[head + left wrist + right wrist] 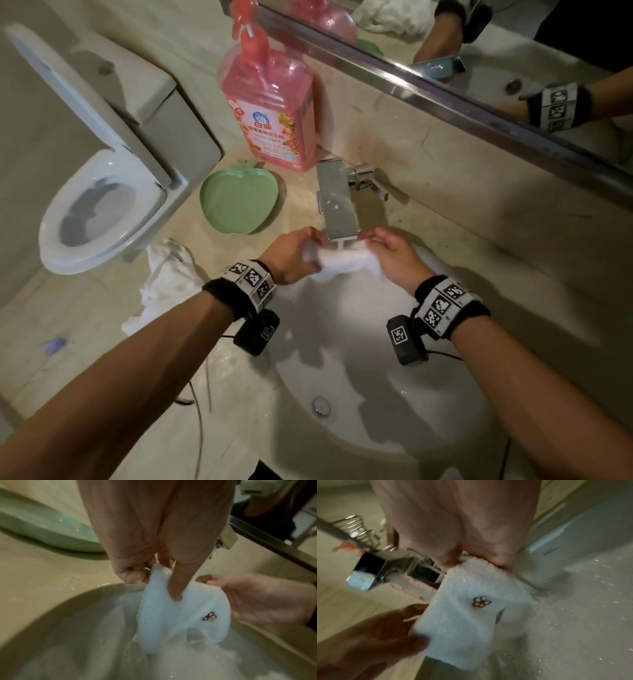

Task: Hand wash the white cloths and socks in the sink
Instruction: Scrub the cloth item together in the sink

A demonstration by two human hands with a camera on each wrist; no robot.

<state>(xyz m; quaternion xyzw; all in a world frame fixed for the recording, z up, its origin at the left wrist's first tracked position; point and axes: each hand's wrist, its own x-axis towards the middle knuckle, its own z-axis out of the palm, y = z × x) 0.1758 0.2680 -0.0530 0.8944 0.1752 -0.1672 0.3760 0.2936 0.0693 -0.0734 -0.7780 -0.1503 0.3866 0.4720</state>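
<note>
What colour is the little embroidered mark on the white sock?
Dark red, a small looped flower-like outline on the white sock; the right wrist view shows it best.

Over the far rim of the sink [342, 445], right under the faucet [337, 205] spout, the left hand [294, 255] and right hand [394, 255] grip the two ends of a white cloth [342, 265]. On the counter [102, 329] at the sink's left edge lies another crumpled white cloth [168, 274]; a green apple-shaped dish [236, 202] and pink detergent bottle [270, 113] stand toward its back edge.
</note>
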